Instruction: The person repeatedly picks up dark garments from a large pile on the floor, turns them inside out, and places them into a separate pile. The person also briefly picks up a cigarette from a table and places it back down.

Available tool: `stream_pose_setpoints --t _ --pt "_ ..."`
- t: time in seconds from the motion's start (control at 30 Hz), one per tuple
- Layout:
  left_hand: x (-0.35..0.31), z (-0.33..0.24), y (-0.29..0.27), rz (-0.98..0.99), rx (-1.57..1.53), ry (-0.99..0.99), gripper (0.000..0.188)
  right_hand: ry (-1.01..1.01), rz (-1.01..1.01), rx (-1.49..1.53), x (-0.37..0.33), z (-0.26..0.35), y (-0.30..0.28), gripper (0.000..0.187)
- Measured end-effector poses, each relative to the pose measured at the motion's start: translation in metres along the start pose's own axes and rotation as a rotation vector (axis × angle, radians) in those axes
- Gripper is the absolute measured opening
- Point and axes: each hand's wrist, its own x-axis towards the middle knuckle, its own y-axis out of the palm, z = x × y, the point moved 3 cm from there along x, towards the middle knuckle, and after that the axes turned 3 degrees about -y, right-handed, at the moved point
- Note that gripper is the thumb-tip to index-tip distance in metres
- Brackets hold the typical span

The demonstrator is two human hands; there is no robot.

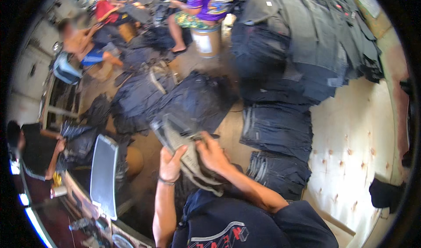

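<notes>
A pair of dark jeans (189, 158) is held up before my chest, its greyish-beige inner lining turned outward. My left hand (170, 164) grips its near left edge, the thumb pressed on the light cloth. My right hand (212, 152) has its fingers bent onto the upper right part of the same jeans, the fingertips partly hidden in the cloth. Just beyond my hands, a heap of dark jeans (193, 99) lies on the floor.
Folded stacks of dark jeans (278, 125) line the right side, beside a pale plywood board (351, 147). Grey jeans (320, 29) are piled at the far right. Several people sit or work at the left and back, one on a drum (207, 42). A framed panel (104, 175) stands at left.
</notes>
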Motion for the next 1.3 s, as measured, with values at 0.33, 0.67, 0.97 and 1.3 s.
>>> stream_pose_setpoints --t 0.33,0.67,0.97,1.3 --pt "-0.041 -0.033 -0.029 -0.194 0.201 0.063 0.025 -0.225 -0.072 0.137 -0.02 0.008 -0.058 0.03" --pt "-0.019 0.014 0.004 -0.088 0.051 -0.208 0.04 -0.28 -0.336 -0.245 -0.067 0.026 -0.071 0.02" --pt "-0.017 0.093 0.045 0.413 0.392 -0.26 0.032 -0.123 -0.433 -0.338 -0.116 0.025 -0.213 0.031" --pt "-0.019 0.165 0.071 0.318 -0.143 -0.638 0.029 0.171 -0.932 -0.757 -0.245 0.099 -0.391 0.029"
